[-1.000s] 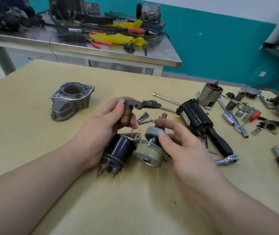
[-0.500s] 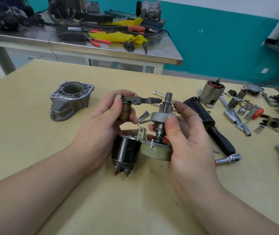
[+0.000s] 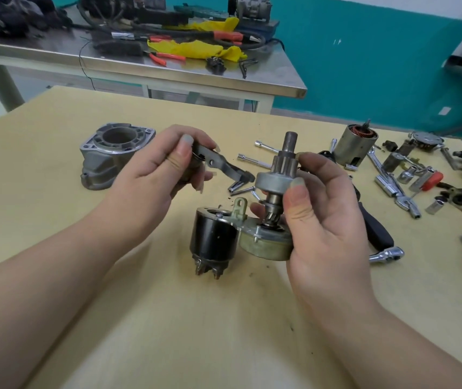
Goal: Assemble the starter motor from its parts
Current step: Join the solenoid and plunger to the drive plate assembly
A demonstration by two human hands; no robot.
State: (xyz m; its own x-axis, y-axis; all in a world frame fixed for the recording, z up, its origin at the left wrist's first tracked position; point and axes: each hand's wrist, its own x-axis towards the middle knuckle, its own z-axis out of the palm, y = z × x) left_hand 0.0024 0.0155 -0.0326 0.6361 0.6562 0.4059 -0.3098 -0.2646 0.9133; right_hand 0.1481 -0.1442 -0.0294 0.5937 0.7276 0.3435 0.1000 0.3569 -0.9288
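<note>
The left hand [image 3: 151, 175] pinches the shift lever [image 3: 221, 164], a flat dark metal fork, between thumb and fingertips at its near-left end, with the forked end pointing right toward the drive. The right hand [image 3: 319, 220] is closed around the pinion drive assembly [image 3: 276, 181], thumb on the grey clutch collar and fingers behind the toothed pinion, holding it upright with its shaft end uppermost. Its lower end sits in the round gear housing [image 3: 266, 242], to which the black solenoid [image 3: 214, 240] is joined on the left; the whole cluster appears lifted or barely resting on the surface [image 3: 168, 318].

This sub-assembly looks like solid steel: heavy for its size, rigid, probably greasy, so a full wrap around the collar or the housing seems safer than a fingertip hold on the teeth. The lever is light and stiff and should tolerate a pinch near its pivot hole, which leaves the fork free to straddle the collar.

Well apart on the far left lies the aluminium nose housing [image 3: 115, 158]. To the far right stand the armature [image 3: 357, 147] and scattered sockets and wrenches [image 3: 392, 186], with a black-handled ratchet [image 3: 378, 234] near the right wrist.
</note>
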